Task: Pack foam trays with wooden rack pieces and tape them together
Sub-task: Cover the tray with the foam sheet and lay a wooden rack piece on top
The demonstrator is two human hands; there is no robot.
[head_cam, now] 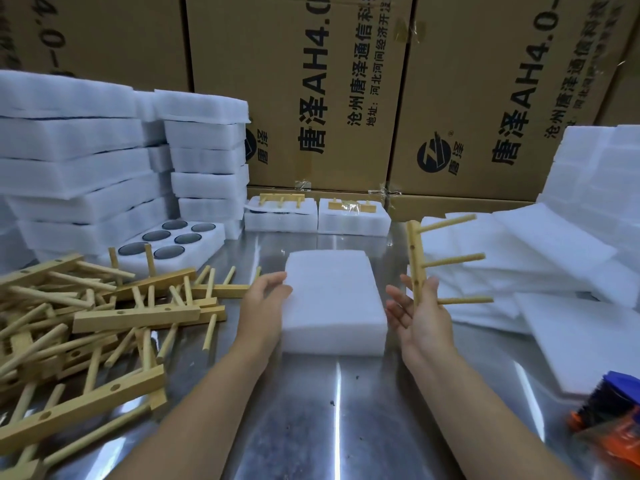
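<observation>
The head view looks down on a shiny metal table. A white foam block lies flat at its middle, between the two hands. The left hand rests against the block's left edge, its fingers loose and nearly straight, clasping nothing. The right hand is just right of the block and apart from it, palm turned inward. It holds a rack piece by the lower end of its bar, with the thumb on one side and the spread fingers on the other. The bar stands nearly upright above the table and its three pegs point to the right. On the left of the table lies a loose pile of more bars and pegs, crossed over one another. Behind the pile sits an open tray with six round dark hollows. Beyond it rise two stacks of white foam trays. At the back, against the cardboard boxes, two packed trays stand side by side, each with a wooden piece on top; the right one shows clear tape across it. To the right of the held piece lie flat foam sheets, layered and overlapping, with taller foam piled behind them. At the lower right edge is a blurred blue and orange tool; what it is cannot be told.
</observation>
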